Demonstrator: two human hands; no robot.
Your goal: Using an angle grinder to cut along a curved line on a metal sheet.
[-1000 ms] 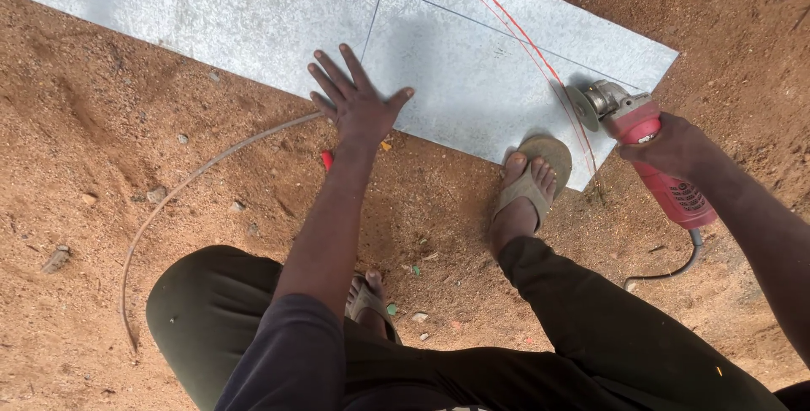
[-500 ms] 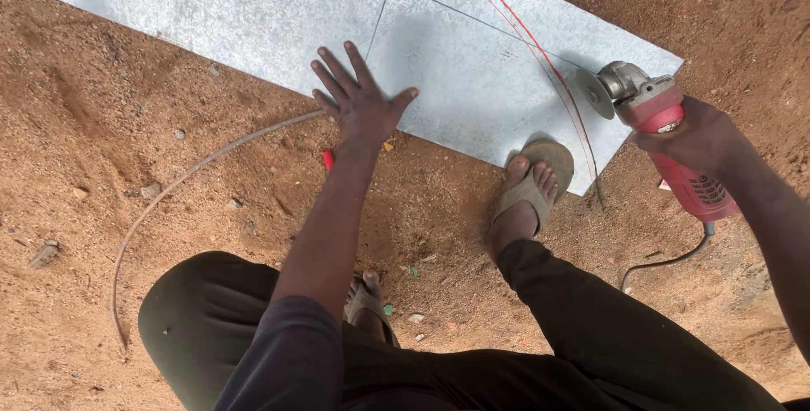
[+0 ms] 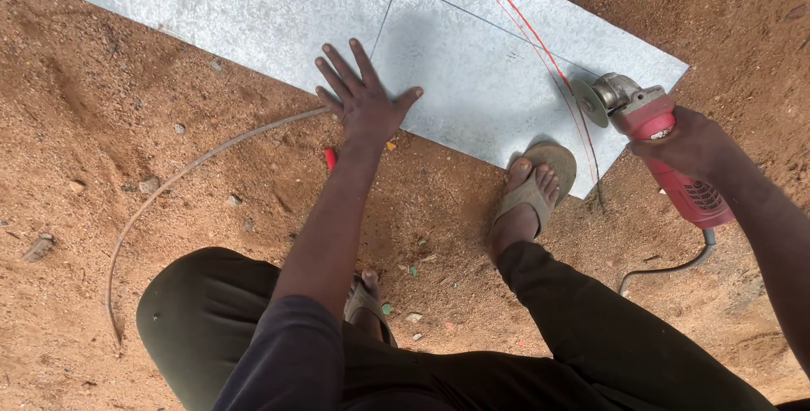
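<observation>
A large galvanised metal sheet [image 3: 253, 14] lies on reddish dirt, marked with dark lines and a red line near its right end. My left hand [image 3: 364, 99] rests flat, fingers spread, on the sheet's near edge. My right hand [image 3: 688, 145] grips a red angle grinder [image 3: 654, 137]; its disc [image 3: 588, 103] is upright over the sheet beside the red line. My sandalled right foot [image 3: 536, 183] stands on the sheet's near corner.
A thin curved wire or rod [image 3: 169, 187] lies on the dirt at the left. A small red object [image 3: 330, 158] sits by my left wrist. The grinder's cable [image 3: 666, 269] trails off at the right. Small stones [image 3: 150, 183] dot the ground.
The grinder has shifted slightly forward and right along the red line; the view has drifted a little. My left hand and foot keep their places on the sheet.
</observation>
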